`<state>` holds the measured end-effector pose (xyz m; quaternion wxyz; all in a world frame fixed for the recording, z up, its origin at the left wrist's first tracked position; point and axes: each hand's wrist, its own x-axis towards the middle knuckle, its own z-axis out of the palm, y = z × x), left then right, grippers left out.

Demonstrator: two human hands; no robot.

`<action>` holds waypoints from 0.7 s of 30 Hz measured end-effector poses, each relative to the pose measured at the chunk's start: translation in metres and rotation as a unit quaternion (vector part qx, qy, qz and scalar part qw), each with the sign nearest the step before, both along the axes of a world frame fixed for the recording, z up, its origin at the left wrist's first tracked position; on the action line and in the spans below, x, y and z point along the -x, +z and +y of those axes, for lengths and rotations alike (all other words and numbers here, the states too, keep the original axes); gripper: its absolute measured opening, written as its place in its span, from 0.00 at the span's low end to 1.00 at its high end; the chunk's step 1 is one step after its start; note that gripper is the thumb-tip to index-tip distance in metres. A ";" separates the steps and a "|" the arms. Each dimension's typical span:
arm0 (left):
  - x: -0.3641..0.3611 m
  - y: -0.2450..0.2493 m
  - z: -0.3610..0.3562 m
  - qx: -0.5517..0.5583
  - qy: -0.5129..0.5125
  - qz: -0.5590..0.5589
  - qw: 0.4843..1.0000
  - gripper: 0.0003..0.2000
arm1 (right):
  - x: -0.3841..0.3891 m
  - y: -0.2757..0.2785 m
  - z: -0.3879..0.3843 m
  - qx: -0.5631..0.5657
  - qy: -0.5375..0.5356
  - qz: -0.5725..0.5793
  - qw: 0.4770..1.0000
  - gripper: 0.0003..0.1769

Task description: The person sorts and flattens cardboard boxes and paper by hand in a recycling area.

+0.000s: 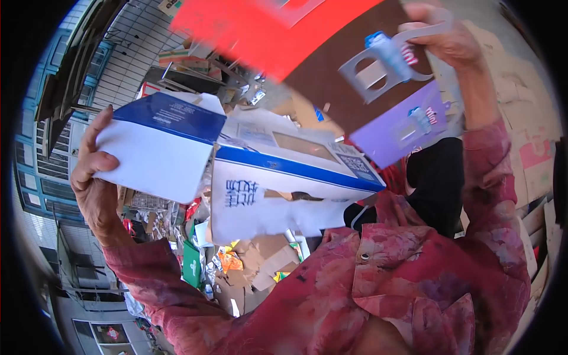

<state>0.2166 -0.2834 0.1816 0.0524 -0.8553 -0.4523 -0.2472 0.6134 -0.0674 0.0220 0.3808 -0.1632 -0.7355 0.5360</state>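
A blue-and-white cardboard box (pixel 299 171), torn along one side and with an open flap, spans the middle of the view. My left hand (pixel 97 171) is closed on the edge of its white flap, with the thumb on the near face. At the upper right, my right hand (pixel 447 41) is closed on a red, brown and purple sheet of printed card packaging (pixel 337 65). A pale cut-out strip (pixel 373 74) with a round hole and "mini" lettering hangs from this sheet. The sheet is slightly blurred and overlaps the box's far side.
Below the box lies a heap of scrap, with a green carton (pixel 191 263), orange wrappers (pixel 229 259) and brown cardboard (pixel 254 260). Flattened cardboard (pixel 529 124) is spread along the right. A tiled wall (pixel 139 44) and blue-framed windows (pixel 56 177) stand on the left.
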 end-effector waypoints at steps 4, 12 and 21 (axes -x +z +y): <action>-0.007 0.014 0.010 0.007 0.043 -0.289 0.956 0.07 | 0.061 -0.024 0.030 0.061 0.130 0.143 0.979 0.16; 0.001 -0.014 0.055 0.041 -0.157 -0.500 0.850 0.15 | 0.174 -0.068 0.014 0.210 0.278 0.270 0.898 0.07; 0.000 -0.072 0.074 0.037 -0.285 -0.663 0.691 0.07 | 0.177 -0.108 -0.010 0.180 0.059 0.366 0.911 0.04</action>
